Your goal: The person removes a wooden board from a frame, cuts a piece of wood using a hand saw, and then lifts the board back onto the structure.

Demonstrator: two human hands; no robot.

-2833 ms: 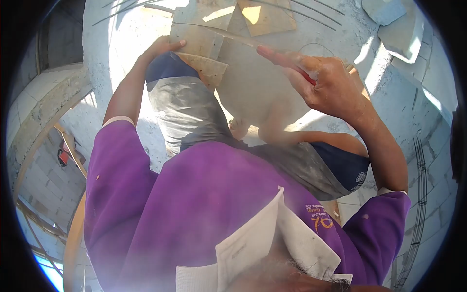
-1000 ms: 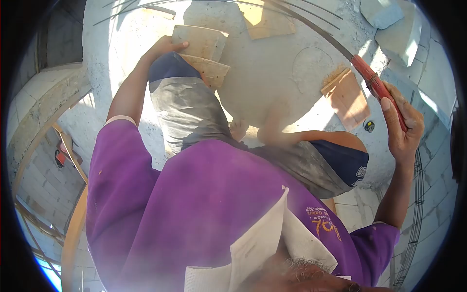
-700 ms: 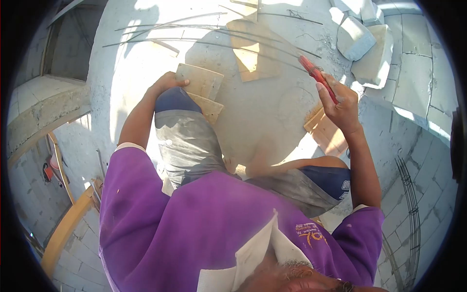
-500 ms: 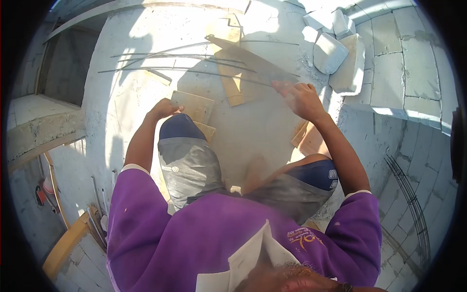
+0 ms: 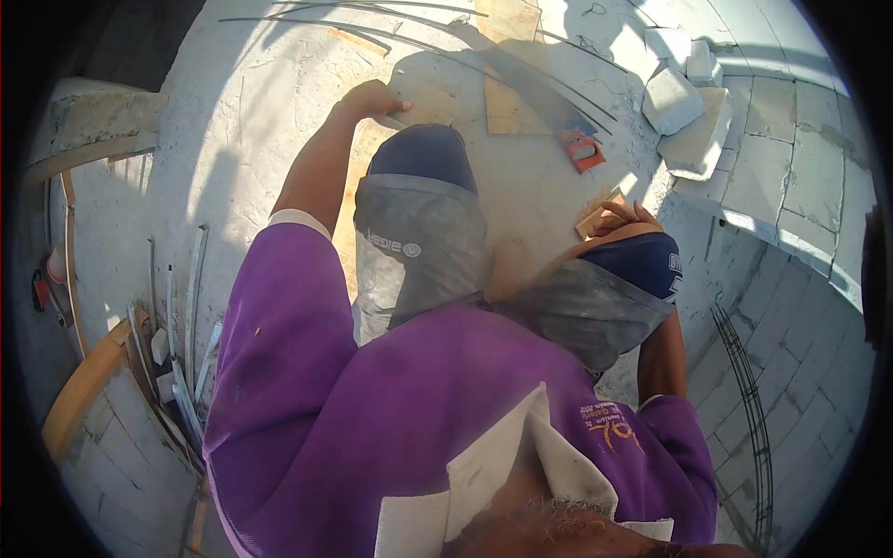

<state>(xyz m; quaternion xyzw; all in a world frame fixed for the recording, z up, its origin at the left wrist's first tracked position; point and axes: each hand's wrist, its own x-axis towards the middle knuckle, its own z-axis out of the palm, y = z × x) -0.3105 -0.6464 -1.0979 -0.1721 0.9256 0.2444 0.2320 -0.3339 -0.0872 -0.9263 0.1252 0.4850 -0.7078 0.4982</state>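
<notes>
My left hand (image 5: 374, 99) is closed on the edge of a flat wooden board (image 5: 430, 104) beyond my left knee, thumb on top. My right hand (image 5: 625, 219) reaches round the outside of my right knee. Its fingers lie over a brown piece of wood (image 5: 588, 221), and the knee hides part of the hand. A handsaw (image 5: 580, 151) with a red handle lies on the floor ahead of the right hand, apart from it. Its dark blade points away to the upper left, partly in shadow.
Thin steel rods (image 5: 437, 58) cross the floor ahead, near a pale wooden sheet (image 5: 513, 100). Broken white blocks (image 5: 673, 100) are piled at the right, beside a block wall (image 5: 767, 121). Metal bars (image 5: 197, 307) stand at the left; a rebar cage (image 5: 747, 400) is at the right.
My right hand has let go of the saw, which now lies on the floor, and has moved back to the wood by my right knee. My left hand stays on the board. The view has shifted.
</notes>
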